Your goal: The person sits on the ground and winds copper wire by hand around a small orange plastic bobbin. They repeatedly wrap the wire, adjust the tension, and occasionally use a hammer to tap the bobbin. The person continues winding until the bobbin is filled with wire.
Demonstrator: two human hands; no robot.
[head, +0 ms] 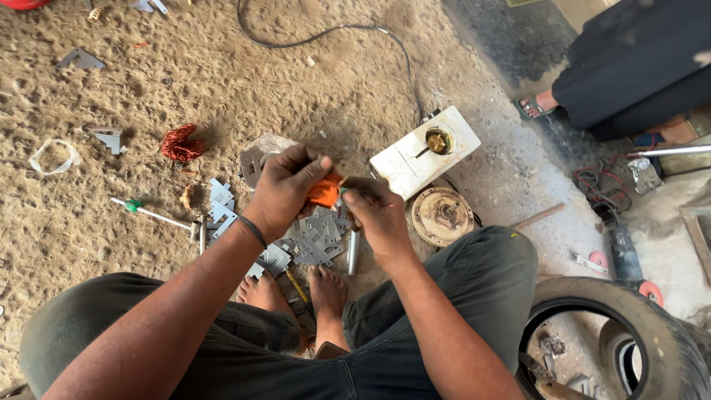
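My left hand grips a small orange wound coil between thumb and fingers. My right hand pinches the coil's right side, fingers closed on it. Both hands hover over a heap of grey metal lamination plates on the sandy floor, just ahead of my bare feet. A black band sits on my left wrist.
A loose copper wire coil lies to the left. A white switch box with a black cable and a round metal motor part lie right. A tyre, an angle grinder, a screwdriver and another person's foot are nearby.
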